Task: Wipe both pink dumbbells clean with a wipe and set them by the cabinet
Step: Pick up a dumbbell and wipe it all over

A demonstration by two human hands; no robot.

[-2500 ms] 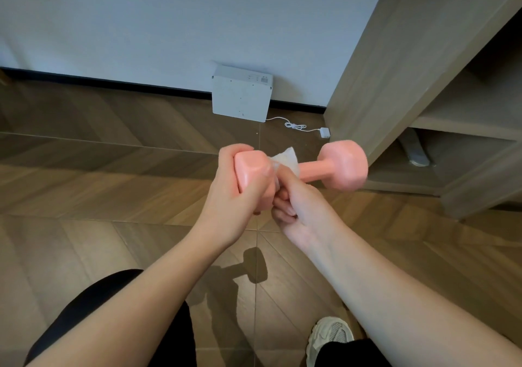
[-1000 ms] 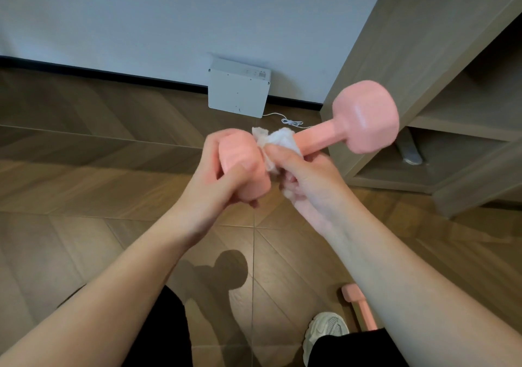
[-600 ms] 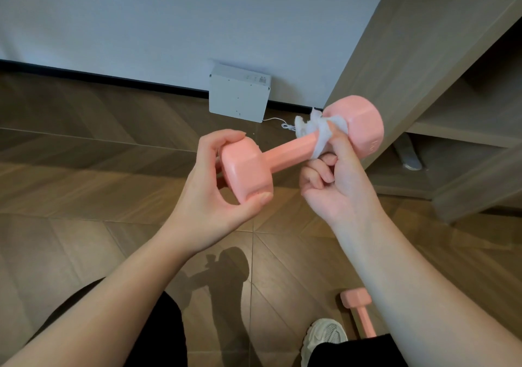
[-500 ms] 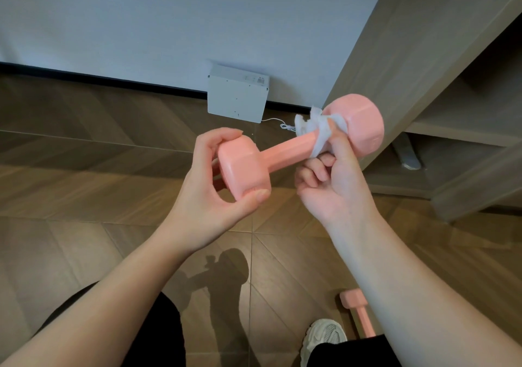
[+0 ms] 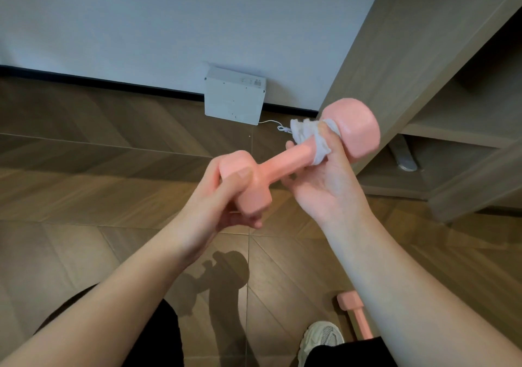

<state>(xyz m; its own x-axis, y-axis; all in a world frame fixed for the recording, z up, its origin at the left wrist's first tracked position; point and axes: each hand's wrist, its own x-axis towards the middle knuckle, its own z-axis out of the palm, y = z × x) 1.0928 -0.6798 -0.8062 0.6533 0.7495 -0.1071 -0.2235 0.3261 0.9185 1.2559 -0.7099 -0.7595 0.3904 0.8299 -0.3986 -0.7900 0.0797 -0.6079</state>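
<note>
Wipe [image 5: 306, 138] has travelled: a second ago bunched at near head beside my left hand [image 5: 223, 200], now wrapped round far end of bar, touching far head. Bar looks covered; far head probably next.

Dumbbell [image 5: 282, 164] in air, tilted, near head at 8 o'clock, far head at 2 o'clock, in front of cabinet [image 5: 395, 56].

Left hand curled round near head, thumb on top. Right hand [image 5: 324, 188], palm up, pinches wipe round bar.

Second dumbbell [image 5: 356, 320] on floor [image 5: 84, 146] at 5 o'clock, beside my shoe [image 5: 322, 338].

Dumbbell [image 5: 285, 163] above floor [image 5: 84, 169], cabinet [image 5: 395, 56] at right, box [image 5: 233, 98] against wall [image 5: 141, 22] behind, second dumbbell [image 5: 357, 318] beside shoe [image 5: 322, 338].
</note>
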